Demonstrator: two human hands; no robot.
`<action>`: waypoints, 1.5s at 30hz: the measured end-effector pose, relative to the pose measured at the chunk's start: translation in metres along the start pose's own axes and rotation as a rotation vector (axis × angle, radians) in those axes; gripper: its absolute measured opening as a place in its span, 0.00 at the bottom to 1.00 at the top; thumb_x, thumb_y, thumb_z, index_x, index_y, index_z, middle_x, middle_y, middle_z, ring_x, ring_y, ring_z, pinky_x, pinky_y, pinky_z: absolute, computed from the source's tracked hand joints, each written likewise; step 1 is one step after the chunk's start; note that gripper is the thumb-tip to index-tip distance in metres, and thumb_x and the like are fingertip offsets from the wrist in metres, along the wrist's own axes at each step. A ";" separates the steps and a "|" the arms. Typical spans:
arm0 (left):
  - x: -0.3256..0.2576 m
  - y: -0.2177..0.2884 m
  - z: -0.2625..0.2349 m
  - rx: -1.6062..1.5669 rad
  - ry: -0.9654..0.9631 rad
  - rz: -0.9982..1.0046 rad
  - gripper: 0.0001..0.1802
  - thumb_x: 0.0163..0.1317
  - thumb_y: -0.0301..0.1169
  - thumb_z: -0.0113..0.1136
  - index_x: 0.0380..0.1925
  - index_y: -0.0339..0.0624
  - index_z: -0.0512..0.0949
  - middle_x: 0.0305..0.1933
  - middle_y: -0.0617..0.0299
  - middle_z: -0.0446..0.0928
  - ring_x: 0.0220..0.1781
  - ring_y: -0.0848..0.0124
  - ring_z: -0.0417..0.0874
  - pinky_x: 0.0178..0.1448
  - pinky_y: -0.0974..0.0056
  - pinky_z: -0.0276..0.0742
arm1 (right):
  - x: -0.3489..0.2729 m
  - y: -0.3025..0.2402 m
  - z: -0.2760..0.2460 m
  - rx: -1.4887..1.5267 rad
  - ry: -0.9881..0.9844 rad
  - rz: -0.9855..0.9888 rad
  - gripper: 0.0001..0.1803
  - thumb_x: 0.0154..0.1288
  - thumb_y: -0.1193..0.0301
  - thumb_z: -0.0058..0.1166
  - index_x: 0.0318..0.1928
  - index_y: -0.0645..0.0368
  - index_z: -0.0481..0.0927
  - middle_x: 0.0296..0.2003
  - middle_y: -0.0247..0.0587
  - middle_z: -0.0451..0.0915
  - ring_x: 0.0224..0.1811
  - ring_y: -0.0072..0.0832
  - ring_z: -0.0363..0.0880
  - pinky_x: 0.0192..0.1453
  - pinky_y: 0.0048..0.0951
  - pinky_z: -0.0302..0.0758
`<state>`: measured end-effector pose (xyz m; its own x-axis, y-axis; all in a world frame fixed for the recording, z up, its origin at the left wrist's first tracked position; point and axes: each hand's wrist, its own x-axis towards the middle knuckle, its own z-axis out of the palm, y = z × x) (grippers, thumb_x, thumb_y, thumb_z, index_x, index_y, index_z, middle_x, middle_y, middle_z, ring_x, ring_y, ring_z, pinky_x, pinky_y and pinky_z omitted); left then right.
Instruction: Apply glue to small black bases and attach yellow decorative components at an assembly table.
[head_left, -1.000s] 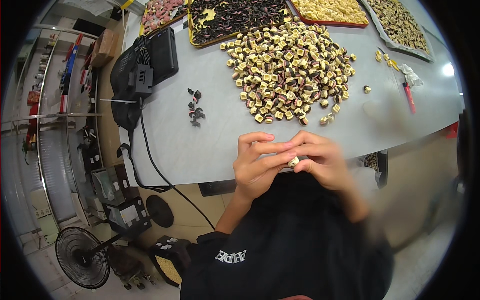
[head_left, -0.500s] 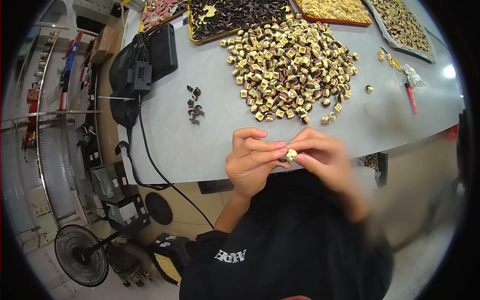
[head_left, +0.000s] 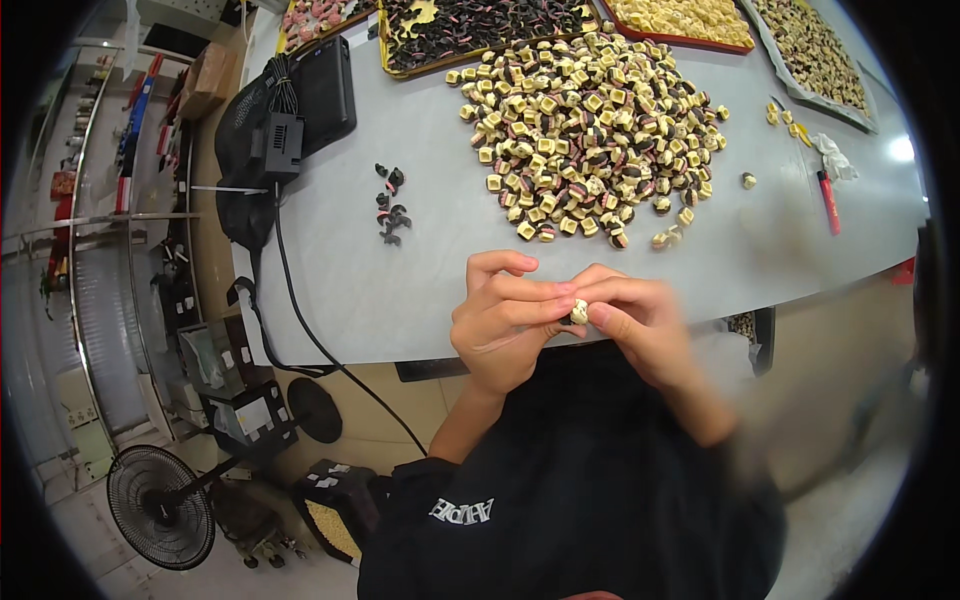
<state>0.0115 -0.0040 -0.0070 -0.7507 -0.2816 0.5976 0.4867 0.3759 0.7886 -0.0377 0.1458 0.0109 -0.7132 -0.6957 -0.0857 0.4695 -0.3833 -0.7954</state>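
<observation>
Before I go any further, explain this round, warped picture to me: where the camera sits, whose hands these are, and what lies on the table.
The camera is worn on a person's head and looks down, and its fisheye lens bends the edges. The left hand and right hand are that person's own; together they pinch one small cream piece at the near edge of the grey table. Farther back lies a big heap of similar cream and dark pieces, a few small black parts, a red pen, and trays of sorted pieces. A black power adapter with its cable rests at the left.

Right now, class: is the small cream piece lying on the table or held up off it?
Held up. The small cream piece is pinched between the left hand and right hand, at the near edge of the grey table.
</observation>
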 end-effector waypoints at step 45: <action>-0.004 0.006 0.001 0.201 0.003 0.159 0.14 0.38 0.38 0.72 0.30 0.68 0.85 0.53 0.64 0.71 0.56 0.59 0.59 0.53 0.59 0.63 | 0.000 -0.030 -0.002 -0.764 -0.079 -0.511 0.12 0.44 0.79 0.63 0.33 0.63 0.81 0.22 0.40 0.80 0.22 0.29 0.77 0.26 0.23 0.71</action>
<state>0.0172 0.0003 -0.0051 -0.6703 -0.2079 0.7124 0.4998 0.5832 0.6404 -0.0522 0.1585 0.0337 -0.6885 -0.6027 0.4035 -0.3839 -0.1691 -0.9077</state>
